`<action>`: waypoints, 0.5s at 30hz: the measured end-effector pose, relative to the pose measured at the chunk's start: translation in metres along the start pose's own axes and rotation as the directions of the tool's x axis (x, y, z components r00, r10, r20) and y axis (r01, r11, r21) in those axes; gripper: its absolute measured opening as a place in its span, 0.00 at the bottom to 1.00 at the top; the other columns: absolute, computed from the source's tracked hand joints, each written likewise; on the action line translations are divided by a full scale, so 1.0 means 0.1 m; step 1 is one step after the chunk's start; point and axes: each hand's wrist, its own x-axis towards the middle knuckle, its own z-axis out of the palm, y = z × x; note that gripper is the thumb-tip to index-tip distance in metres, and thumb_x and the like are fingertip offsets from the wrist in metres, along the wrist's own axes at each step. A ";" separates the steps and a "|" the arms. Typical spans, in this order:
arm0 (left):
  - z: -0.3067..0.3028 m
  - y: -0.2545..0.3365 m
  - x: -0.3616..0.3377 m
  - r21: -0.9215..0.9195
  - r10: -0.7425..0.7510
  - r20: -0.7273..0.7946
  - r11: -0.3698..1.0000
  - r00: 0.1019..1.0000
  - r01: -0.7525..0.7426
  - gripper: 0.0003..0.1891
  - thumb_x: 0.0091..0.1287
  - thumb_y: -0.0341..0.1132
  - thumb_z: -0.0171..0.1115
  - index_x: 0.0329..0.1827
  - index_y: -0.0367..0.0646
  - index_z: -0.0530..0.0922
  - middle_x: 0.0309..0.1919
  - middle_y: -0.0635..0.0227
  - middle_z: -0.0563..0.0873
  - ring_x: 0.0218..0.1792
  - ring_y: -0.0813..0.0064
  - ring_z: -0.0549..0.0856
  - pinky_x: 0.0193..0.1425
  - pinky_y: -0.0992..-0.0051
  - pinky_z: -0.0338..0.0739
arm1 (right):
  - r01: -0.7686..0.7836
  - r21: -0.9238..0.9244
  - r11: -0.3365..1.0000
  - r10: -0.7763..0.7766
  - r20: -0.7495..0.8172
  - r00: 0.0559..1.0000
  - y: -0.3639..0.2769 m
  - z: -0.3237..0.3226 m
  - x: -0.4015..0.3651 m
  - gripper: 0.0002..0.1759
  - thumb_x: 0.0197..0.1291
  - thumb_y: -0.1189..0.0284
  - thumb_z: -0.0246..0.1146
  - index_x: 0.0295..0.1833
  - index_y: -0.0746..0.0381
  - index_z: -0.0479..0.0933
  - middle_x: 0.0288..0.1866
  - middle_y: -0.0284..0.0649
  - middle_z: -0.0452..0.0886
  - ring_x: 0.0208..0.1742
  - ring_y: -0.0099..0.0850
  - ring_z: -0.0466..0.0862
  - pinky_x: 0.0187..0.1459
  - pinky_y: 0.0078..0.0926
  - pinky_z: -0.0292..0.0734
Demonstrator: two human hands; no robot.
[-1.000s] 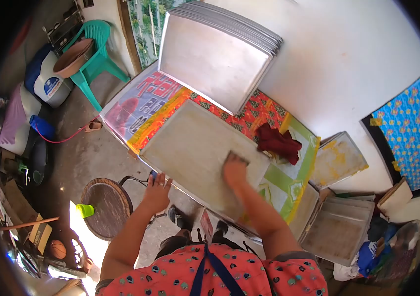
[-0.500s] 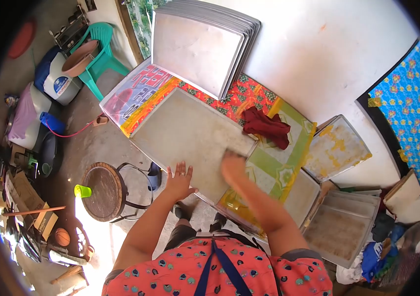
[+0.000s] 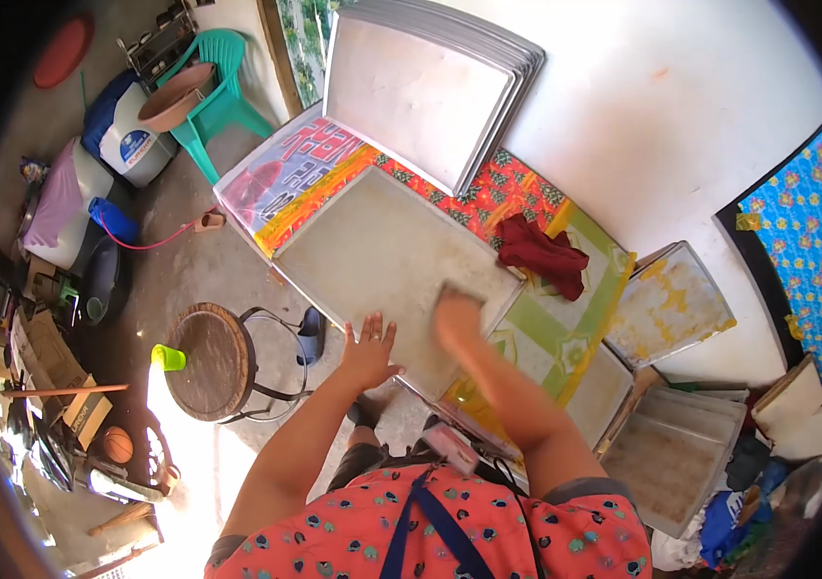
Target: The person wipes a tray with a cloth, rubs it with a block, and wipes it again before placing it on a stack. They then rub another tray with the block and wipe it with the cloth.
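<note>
White wall (image 3: 638, 183) behind the worktop (image 3: 554, 349), reddish mark on it. Blue floral sheet (image 3: 802, 236) in a dark frame, right. Concrete floor (image 3: 179, 278), hard sunlight patch (image 3: 213, 473) lower left. Green plastic chair (image 3: 228, 108) upper left; round stool (image 3: 208, 362), metal legs, near worktop. Leafy-green panel (image 3: 306, 43) top, window or curtain unclear.

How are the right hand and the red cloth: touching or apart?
Apart. The head view shows it: a strip of tray surface lies between the right hand and the red cloth.
</note>
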 end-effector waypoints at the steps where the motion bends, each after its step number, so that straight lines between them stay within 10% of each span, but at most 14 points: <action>1: -0.01 -0.02 0.01 0.001 0.007 -0.014 1.000 1.000 -0.007 0.50 0.58 0.63 0.59 0.76 0.43 0.49 0.75 0.45 0.46 0.76 0.51 0.46 0.71 0.36 0.39 | -0.109 0.086 0.990 0.101 0.096 0.990 0.16 -0.02 0.22 0.16 0.61 0.70 0.52 0.49 0.67 0.77 0.43 0.53 0.83 0.44 0.47 0.84 0.41 0.44 0.80; 6: -0.03 -0.01 0.01 0.002 0.012 0.001 1.000 1.000 -0.012 0.49 0.59 0.62 0.58 0.76 0.42 0.48 0.75 0.44 0.46 0.76 0.50 0.46 0.71 0.36 0.38 | 0.090 -0.142 0.986 -0.095 -0.028 0.995 -0.24 0.21 -0.13 0.15 0.60 0.71 0.52 0.47 0.67 0.78 0.44 0.55 0.83 0.46 0.43 0.85 0.40 0.40 0.81; 9: 0.07 -0.04 -0.01 -0.018 0.045 -0.039 0.999 0.998 -0.046 0.49 0.59 0.61 0.58 0.76 0.41 0.49 0.75 0.44 0.47 0.76 0.49 0.46 0.71 0.35 0.38 | -0.015 -0.115 0.993 0.019 0.032 0.999 0.07 0.02 0.08 0.18 0.60 0.71 0.50 0.53 0.70 0.73 0.48 0.58 0.80 0.45 0.47 0.84 0.44 0.55 0.76; 12: 0.03 -0.07 -0.02 -0.052 0.052 -0.081 0.997 0.995 -0.056 0.48 0.59 0.59 0.60 0.75 0.40 0.51 0.75 0.44 0.48 0.76 0.49 0.47 0.70 0.34 0.37 | -0.228 0.094 0.969 0.179 0.368 0.912 0.14 -0.51 0.27 0.22 0.62 0.71 0.48 0.59 0.69 0.70 0.48 0.57 0.80 0.45 0.46 0.84 0.50 0.54 0.75; 15: 0.07 -0.08 0.05 -0.072 0.062 -0.117 0.995 0.991 -0.071 0.48 0.59 0.59 0.60 0.75 0.40 0.52 0.74 0.43 0.49 0.76 0.48 0.48 0.70 0.33 0.38 | 0.038 -0.524 0.851 -0.202 -0.260 0.944 -0.14 -0.04 -0.12 0.16 0.60 0.72 0.49 0.51 0.66 0.73 0.40 0.52 0.83 0.38 0.42 0.86 0.37 0.45 0.80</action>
